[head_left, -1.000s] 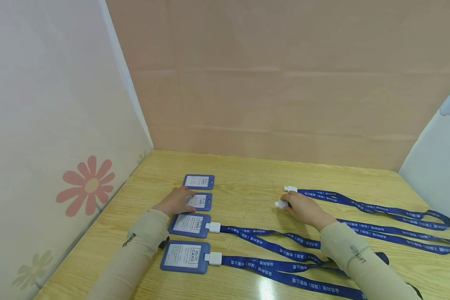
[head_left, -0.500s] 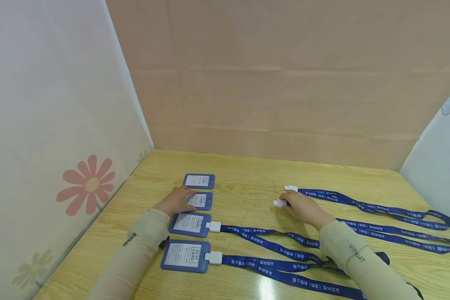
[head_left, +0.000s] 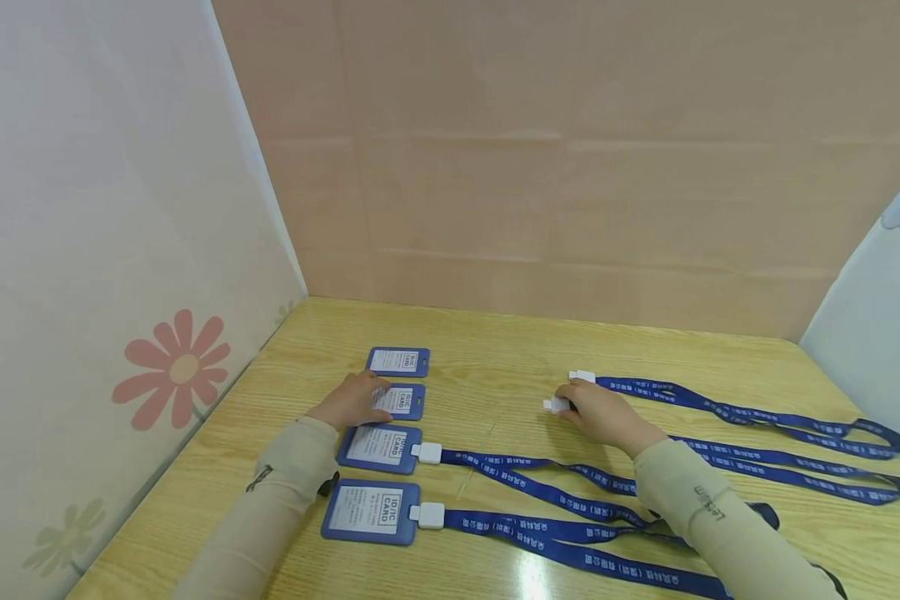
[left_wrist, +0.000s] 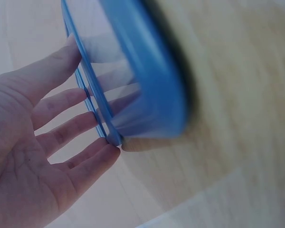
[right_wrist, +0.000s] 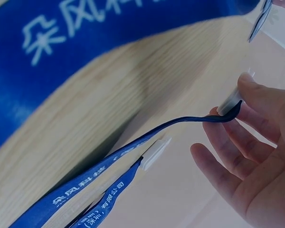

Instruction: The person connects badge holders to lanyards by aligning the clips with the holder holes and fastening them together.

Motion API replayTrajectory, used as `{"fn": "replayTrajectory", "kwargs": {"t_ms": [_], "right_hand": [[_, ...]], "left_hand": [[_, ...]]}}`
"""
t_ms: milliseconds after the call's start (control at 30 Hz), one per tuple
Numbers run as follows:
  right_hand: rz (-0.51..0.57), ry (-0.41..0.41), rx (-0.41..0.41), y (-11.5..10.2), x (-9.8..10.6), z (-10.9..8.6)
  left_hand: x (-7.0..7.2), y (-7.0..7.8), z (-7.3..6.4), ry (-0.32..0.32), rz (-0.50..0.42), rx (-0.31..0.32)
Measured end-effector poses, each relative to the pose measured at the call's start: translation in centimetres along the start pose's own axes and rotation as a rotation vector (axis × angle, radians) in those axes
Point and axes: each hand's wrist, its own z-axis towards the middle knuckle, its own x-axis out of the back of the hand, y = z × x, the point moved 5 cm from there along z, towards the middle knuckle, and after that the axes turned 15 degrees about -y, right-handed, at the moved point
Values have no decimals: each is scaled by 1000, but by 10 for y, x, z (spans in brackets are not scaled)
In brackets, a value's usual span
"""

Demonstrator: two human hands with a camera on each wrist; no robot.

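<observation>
My left hand (head_left: 351,400) grips a blue ID badge holder (head_left: 408,403), the second from the back in a column at the left of the table. In the left wrist view, the thumb (left_wrist: 61,59) lies on one side of the badge holder (left_wrist: 154,71) and fingers reach along its end. Farther right, my right hand (head_left: 603,414) pinches the white plastic clip (head_left: 558,405) of a blue lanyard (head_left: 795,471) between thumb and fingers. The right wrist view shows this clip (right_wrist: 230,102) raised, its strap (right_wrist: 173,121) trailing down from it.
Another badge holder (head_left: 397,362) lies behind the gripped one. Nearer me, two badge holders (head_left: 378,448) (head_left: 371,512) have lanyards attached, their straps (head_left: 570,542) stretching right beneath my right forearm. A further lanyard's clip (head_left: 582,377) lies behind my right hand. Walls border the wooden table (head_left: 487,337).
My right hand has shifted slightly left with the lanyard clip, and the strap has drawn a little left behind it. My left hand has stayed on its badge holder.
</observation>
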Motion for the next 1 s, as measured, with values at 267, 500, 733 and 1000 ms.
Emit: {"fn": "replayTrajectory", "kwargs": {"t_ms": [267,500,733,1000], "right_hand": [[2,-1,1,0,-2,2],[1,-3,9,0,-4,4],[-8,-2,10,-2,-3,4],[-10,-9,22,-7,1,5]], "left_hand": [[1,-1,0,-6,23,-3],[1,0,0,-10,36,3],[0,0,2,-9,29,12],[0,0,3,-9,25,3]]}}
